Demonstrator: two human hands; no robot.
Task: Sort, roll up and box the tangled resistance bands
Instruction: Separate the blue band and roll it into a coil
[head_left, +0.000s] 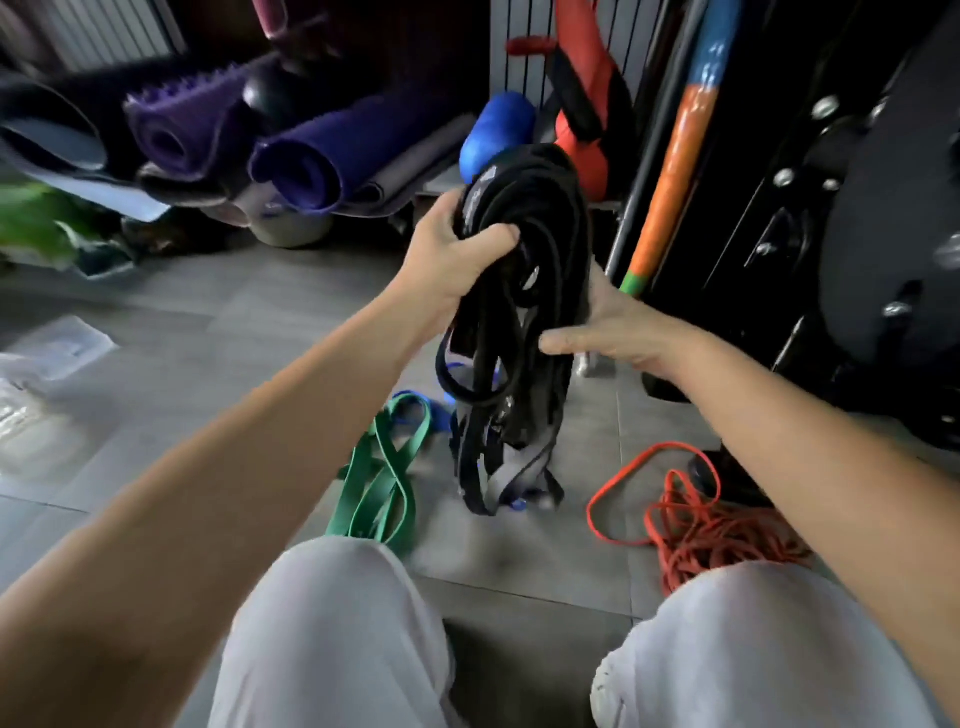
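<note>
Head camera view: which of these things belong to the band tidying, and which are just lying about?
Part of the job:
- black bands, gripped by the left hand and right hand
- green band on the floor
- orange band, tangled on the floor

Lying about:
- rolled purple mats
- blue roller
- clear plastic bags
- orange-and-blue pole

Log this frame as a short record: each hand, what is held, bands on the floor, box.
left hand: grips the top of the black bands, fingers curled round the coil
right hand: holds the same bundle lower down, thumb across its front
black bands: lifted, tangled, loose ends hanging down
floor: green band, orange band, part of a blue band
box: none in view
</note>
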